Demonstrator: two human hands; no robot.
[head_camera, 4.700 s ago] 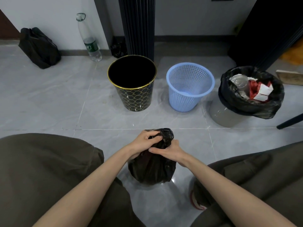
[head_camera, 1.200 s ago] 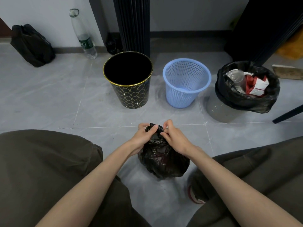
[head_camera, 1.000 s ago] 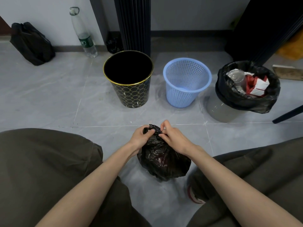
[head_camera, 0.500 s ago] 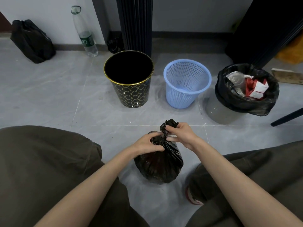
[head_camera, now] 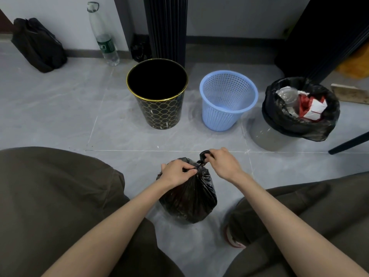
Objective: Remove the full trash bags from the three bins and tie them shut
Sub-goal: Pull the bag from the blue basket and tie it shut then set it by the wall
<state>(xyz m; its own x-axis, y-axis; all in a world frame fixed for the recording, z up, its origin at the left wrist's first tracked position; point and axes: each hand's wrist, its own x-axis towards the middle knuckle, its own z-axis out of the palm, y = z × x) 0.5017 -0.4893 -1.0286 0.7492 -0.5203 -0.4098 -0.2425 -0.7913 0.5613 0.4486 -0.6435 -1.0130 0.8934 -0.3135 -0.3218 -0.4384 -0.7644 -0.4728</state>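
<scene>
My black trash bag [head_camera: 187,196] sits upright on the floor, neck twisted; black-and-gold bin [head_camera: 157,92] and blue mesh basket [head_camera: 227,100] stand empty; grey bin [head_camera: 267,134] still holds its full liner [head_camera: 299,120]

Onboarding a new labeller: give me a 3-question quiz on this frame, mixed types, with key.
1. True or false: the black-and-gold bin still holds a liner.
2. Which bin still has a full bag in it? A) black-and-gold bin B) blue mesh basket C) grey bin on the right
3. Fill in: the left hand pinches the gathered ____ of the black bag, while the right hand pulls the twisted end above it.

Key:
1. False: it looks empty and unlined.
2. C: its black liner is open, with a clear plastic cup and red and white wrappers showing.
3. neck
</scene>
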